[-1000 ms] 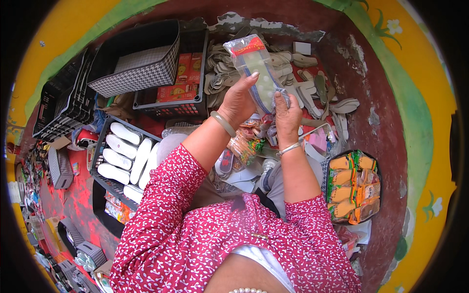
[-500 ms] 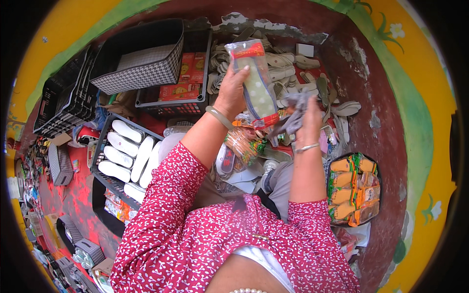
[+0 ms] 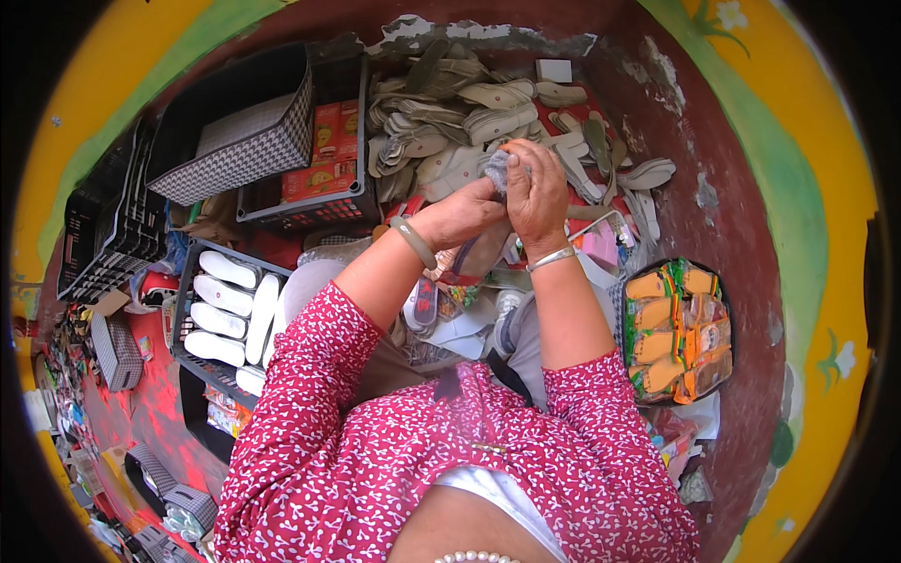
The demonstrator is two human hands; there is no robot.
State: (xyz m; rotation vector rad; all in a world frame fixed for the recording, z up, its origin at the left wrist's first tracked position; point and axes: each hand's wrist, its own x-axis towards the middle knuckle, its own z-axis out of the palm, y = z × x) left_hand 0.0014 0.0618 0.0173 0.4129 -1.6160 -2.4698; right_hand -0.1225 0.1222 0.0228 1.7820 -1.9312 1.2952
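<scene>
My two hands meet above the heap of insoles, in front of my lap. My right hand (image 3: 538, 195) is closed around a bunched grey cloth (image 3: 497, 171), which shows between the two hands. My left hand (image 3: 460, 218) is closed beside it, its fingertips hidden behind the right hand. Below my hands hangs a clear-wrapped packet of insoles (image 3: 483, 253), now seen tilted and mostly covered. It appears to be held by the left hand. A bit of orange-red shows above the right fingers.
Loose beige insoles (image 3: 497, 122) are heaped ahead. On the left, white insoles (image 3: 220, 320) fill a black basket (image 3: 192, 281), near a crate (image 3: 366, 178) of red boxes and a houndstooth bin (image 3: 235, 155). Orange foot-shaped packs (image 3: 657, 312) stand on the right.
My right hand has moved left with the grey cloth and met my left hand. The packet, upright and facing me before, is tilted and largely hidden. The view has shifted slightly.
</scene>
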